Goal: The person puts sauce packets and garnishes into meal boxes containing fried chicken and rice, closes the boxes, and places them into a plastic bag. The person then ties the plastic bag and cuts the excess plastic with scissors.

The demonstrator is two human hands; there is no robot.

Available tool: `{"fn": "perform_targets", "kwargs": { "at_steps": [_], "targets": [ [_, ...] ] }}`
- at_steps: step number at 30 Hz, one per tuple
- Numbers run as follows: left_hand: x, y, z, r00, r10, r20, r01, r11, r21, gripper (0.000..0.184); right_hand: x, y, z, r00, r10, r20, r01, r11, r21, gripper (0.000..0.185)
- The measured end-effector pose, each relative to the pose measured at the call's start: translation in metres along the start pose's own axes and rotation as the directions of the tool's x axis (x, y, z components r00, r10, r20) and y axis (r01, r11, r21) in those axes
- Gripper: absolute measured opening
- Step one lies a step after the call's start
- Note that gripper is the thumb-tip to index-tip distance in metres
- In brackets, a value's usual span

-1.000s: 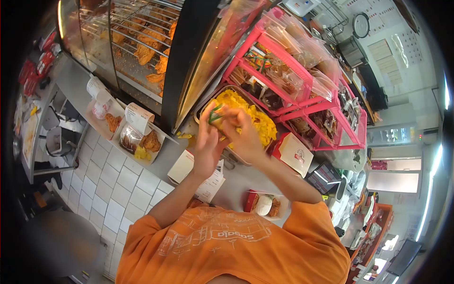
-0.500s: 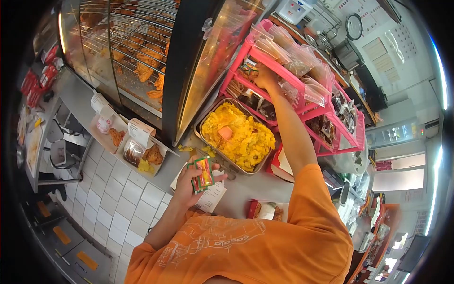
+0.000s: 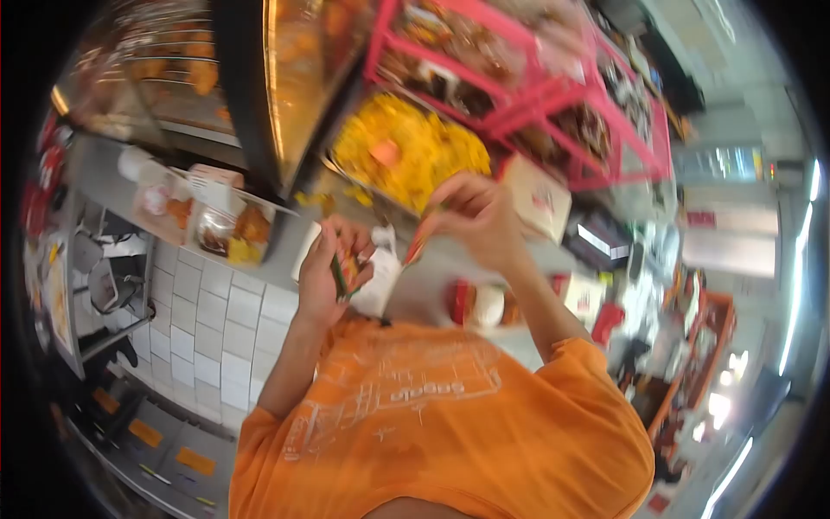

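Note:
My left hand (image 3: 327,270) is closed round some small green and red sauce sachets (image 3: 347,270), low over the counter. Facing it, my right hand (image 3: 477,216) pinches a red sauce sachet (image 3: 418,240) between thumb and fingers, a little blurred by motion. Between the two hands lies a white paper slip (image 3: 380,275) on the counter. Just beyond my right hand sits a metal tray of yellow chopped food (image 3: 406,143) with a pinkish piece (image 3: 385,154) on top.
A pink plastic rack (image 3: 540,108) with packets stands at the back. A glass cabinet of fried chicken (image 3: 173,69) is at the left. Boxes with chicken (image 3: 251,223) line the counter edge. A red and white box (image 3: 484,304) and a dark device (image 3: 598,240) are at the right.
My right hand has come out of the pink rack and down towards my left hand with a sachet. My left hand has turned and its fingers curl more. The view has shifted.

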State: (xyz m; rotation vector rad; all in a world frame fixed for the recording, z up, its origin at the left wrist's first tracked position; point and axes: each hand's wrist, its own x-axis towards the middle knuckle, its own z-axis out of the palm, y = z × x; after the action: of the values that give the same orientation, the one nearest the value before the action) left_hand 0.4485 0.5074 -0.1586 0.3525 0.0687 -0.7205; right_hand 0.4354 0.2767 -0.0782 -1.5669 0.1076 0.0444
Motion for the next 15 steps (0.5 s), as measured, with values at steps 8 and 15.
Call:
{"fn": "perform_targets", "kwargs": {
  "at_steps": [8, 15],
  "targets": [
    [-0.016, -0.129, 0.046, 0.979, -0.202, 0.011, 0.156, 0.786, 0.598, 0.022, -0.161, 0.072, 0.024, 0.872, 0.089, -0.481, -0.197, 0.964, -0.178, 0.055],
    [-0.027, -0.208, 0.078, 0.874, 0.006, 0.486, -0.485, 0.081, 0.871, 0.035, -0.252, 0.085, -0.029, 0.886, 0.314, -0.341, -0.243, 0.941, 0.236, 0.034]
  ]
}}
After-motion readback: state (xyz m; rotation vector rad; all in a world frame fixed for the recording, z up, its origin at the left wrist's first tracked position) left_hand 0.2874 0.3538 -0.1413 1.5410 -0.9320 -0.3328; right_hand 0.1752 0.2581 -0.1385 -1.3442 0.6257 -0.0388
